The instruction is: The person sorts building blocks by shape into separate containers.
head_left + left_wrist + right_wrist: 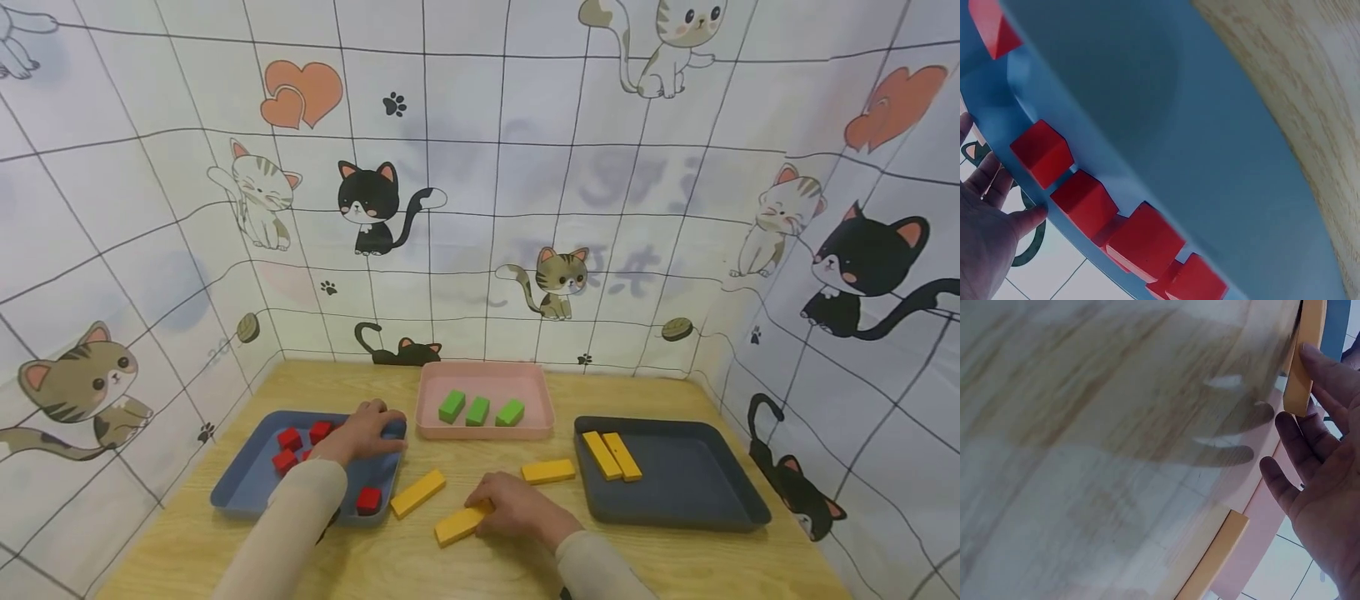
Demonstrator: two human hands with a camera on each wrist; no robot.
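Observation:
My right hand (517,510) pinches one end of a yellow rectangular block (459,525) at the table's front middle. In the right wrist view the thumb and fingertips meet that block (1300,381). Two more yellow blocks lie on the wood, one (417,493) left of the hand and another (548,472) behind it. Over the blue tray (247,492) at the left, my left hand (365,435) has its fingers spread near the far right rim, holding nothing. Several red cubes (369,501) sit in that tray, partly hidden by the left arm.
A pink tray (483,375) with three green blocks (477,411) stands at the back middle. To the right is a dark grey tray (697,475) holding two yellow blocks (611,455) side by side. Cat-printed sheeting (480,192) rises behind and on both sides.

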